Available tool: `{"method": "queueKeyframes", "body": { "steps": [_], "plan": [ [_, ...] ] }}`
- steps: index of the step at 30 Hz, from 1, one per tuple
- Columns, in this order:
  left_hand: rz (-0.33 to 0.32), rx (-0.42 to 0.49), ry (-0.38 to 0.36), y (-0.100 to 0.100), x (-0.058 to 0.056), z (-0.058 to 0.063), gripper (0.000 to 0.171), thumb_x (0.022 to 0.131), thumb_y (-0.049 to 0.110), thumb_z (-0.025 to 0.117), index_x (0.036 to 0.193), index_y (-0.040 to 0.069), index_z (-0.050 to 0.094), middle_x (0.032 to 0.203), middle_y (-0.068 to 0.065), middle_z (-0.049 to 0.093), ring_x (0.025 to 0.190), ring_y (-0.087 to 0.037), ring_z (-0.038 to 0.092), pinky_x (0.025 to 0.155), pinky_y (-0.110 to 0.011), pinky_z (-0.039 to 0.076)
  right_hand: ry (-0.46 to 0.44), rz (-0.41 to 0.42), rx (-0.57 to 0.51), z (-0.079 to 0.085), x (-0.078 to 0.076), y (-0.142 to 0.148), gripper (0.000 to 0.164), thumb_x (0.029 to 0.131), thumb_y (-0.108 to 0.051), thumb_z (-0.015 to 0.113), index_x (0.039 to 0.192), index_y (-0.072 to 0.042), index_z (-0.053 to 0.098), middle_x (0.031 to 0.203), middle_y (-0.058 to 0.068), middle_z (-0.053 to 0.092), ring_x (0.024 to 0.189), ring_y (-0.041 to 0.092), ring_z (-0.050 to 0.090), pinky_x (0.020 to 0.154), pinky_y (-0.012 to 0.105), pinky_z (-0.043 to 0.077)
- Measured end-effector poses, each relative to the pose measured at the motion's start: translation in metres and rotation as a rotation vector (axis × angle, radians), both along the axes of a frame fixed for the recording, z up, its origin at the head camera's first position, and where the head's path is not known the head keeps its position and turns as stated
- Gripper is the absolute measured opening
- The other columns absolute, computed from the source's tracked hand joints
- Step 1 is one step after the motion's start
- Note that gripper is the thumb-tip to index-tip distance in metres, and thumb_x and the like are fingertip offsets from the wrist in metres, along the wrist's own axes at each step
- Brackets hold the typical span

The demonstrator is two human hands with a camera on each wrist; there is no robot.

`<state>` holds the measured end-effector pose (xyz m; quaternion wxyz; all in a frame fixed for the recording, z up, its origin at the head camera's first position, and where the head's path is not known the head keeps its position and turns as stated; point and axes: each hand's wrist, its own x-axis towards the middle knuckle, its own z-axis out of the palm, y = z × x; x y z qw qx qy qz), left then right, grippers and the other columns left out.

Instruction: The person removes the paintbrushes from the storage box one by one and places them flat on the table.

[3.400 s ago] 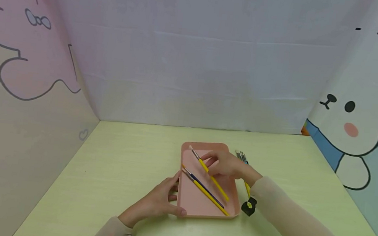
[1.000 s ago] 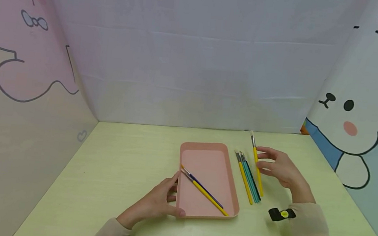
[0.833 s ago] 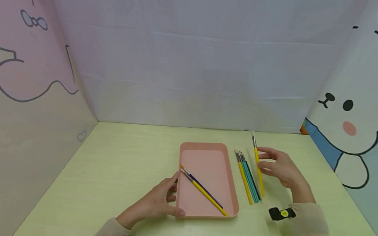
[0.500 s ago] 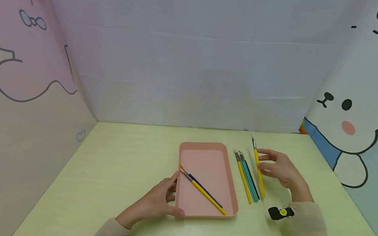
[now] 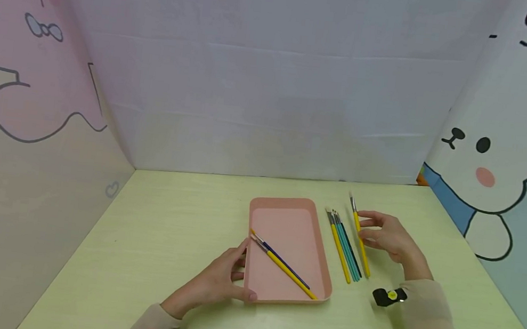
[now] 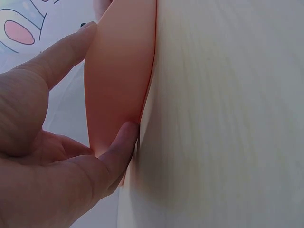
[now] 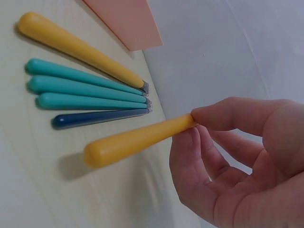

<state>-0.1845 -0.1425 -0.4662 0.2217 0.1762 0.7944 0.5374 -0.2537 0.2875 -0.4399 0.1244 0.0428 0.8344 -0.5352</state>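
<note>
Near the table's far edge, a pink tray lies with its near-left corner gripped by the left hand, a blue brush and a yellow brush slanting inside. Right of it, past five brushes in a row, the right hand pinches a yellow paintbrush, handle end raised off the table.

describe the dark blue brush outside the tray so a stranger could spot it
On the pale table, find the pink tray, then the paintbrush row to its right. The dark blue paintbrush ends that row, between teal paintbrushes and the yellow paintbrush in the right hand; no other handle there is dark.
</note>
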Motion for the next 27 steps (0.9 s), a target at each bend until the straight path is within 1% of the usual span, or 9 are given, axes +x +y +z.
{"method": "queueKeyframes", "body": {
  "steps": [6,12,18,27],
  "plan": [
    [0.001,0.001,-0.004,0.000,-0.001,-0.001,0.130,0.078,0.016,0.098,0.173,0.019,0.009,0.152,-0.017,0.040,0.131,-0.029,0.059,0.106,-0.028,0.056,-0.001,-0.002,0.039,-0.005,-0.001,-0.001,0.064,0.101,-0.003,0.068,0.160,0.000,0.043,0.148,0.033,0.049,0.107,0.028,0.065,0.089,0.031,0.065],
    [0.000,-0.003,-0.004,0.000,-0.001,-0.002,0.130,0.078,0.016,0.098,0.173,0.019,0.009,0.151,-0.017,0.041,0.130,-0.028,0.060,0.105,-0.028,0.057,-0.013,-0.008,0.084,-0.010,-0.003,-0.001,0.063,0.100,-0.004,0.069,0.158,-0.002,0.046,0.146,0.031,0.052,0.106,0.030,0.064,0.085,0.028,0.063],
    [-0.001,0.010,-0.010,0.000,-0.001,-0.001,0.130,0.078,0.015,0.097,0.172,0.018,0.008,0.152,-0.018,0.040,0.130,-0.028,0.060,0.105,-0.028,0.057,-0.029,-0.007,0.103,-0.014,-0.004,-0.002,0.063,0.099,-0.003,0.069,0.158,-0.002,0.047,0.144,0.030,0.054,0.104,0.030,0.064,0.083,0.029,0.063],
    [0.000,0.011,-0.013,0.001,0.000,0.000,0.129,0.079,0.017,0.097,0.173,0.019,0.009,0.154,-0.017,0.039,0.131,-0.029,0.059,0.104,-0.029,0.057,-0.036,-0.010,0.109,-0.016,-0.004,-0.006,0.063,0.096,0.001,0.069,0.156,0.003,0.047,0.138,0.030,0.057,0.102,0.027,0.065,0.083,0.030,0.064]
  ]
}}
